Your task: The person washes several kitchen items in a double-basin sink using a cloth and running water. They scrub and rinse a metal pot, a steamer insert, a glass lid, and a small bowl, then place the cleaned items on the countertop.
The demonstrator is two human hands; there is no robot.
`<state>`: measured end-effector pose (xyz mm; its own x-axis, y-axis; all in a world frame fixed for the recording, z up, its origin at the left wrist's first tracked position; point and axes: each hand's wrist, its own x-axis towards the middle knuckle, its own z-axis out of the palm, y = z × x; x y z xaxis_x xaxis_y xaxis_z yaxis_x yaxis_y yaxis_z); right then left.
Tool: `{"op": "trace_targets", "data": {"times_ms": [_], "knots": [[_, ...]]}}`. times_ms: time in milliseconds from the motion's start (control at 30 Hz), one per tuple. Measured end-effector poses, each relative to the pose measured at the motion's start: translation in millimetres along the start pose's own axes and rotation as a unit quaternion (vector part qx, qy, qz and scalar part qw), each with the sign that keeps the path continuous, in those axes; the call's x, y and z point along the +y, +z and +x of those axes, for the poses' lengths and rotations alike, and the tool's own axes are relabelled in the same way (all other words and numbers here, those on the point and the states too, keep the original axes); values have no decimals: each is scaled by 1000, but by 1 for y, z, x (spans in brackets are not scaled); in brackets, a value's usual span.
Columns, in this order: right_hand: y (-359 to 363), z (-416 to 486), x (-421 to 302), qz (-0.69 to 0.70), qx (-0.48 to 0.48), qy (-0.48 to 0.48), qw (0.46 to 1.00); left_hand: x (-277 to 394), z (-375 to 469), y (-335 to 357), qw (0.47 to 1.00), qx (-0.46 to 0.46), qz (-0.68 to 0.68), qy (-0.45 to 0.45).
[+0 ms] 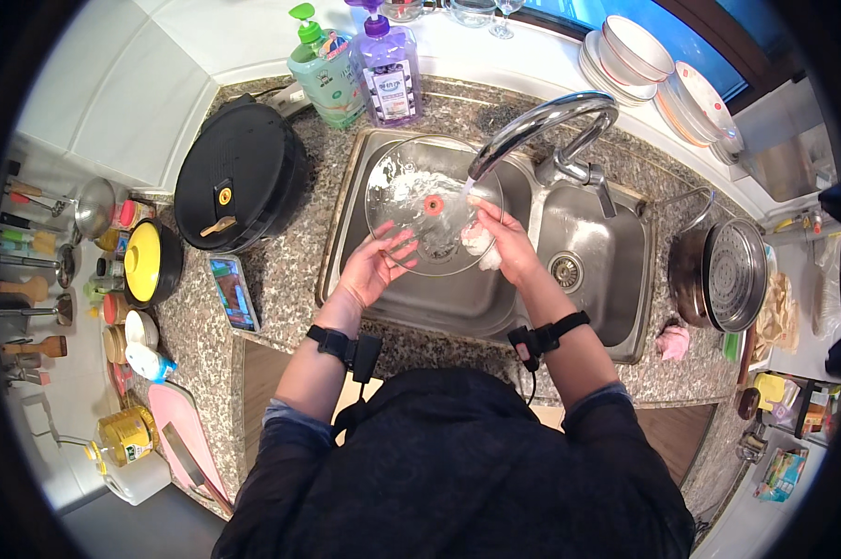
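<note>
A round clear glass pot lid (420, 241) with a red centre spot is held over the left basin of a steel double sink (455, 307). Water runs from the curved chrome faucet (546, 115) onto its right part. My left hand (381, 262) is at the lid's lower left edge, fingers spread and partly seen through the glass; how firmly it grips cannot be told. My right hand (508, 241) grips the lid's right rim, with a wet whitish cloth or sponge (490, 257) bunched in its fingers.
Left of the sink are a large black electric pan (242, 175), a phone (234, 293) and a yellow-lidded pot (144, 262). Two pump bottles (391, 77) stand behind. A steamer pot (693, 272) and a pink cloth (673, 342) lie right. A knife (183, 447) rests on a pink board (207, 454).
</note>
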<state>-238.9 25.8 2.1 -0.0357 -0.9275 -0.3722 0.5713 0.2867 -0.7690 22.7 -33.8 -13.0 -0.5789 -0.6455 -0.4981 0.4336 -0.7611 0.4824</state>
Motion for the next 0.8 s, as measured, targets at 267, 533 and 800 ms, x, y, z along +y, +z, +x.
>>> {"op": "trace_targets", "data": {"times_ms": [267, 533, 800], "knots": [[12, -9, -27, 28, 100, 77, 992, -3, -7, -2, 998, -12, -49, -35], [27, -7, -35, 134, 58, -63, 987, 11, -29, 3, 995, 33, 75, 48], [42, -7, 2, -674, 129, -323, 652, 1, -32, 16, 998, -23, 56, 30]]}}
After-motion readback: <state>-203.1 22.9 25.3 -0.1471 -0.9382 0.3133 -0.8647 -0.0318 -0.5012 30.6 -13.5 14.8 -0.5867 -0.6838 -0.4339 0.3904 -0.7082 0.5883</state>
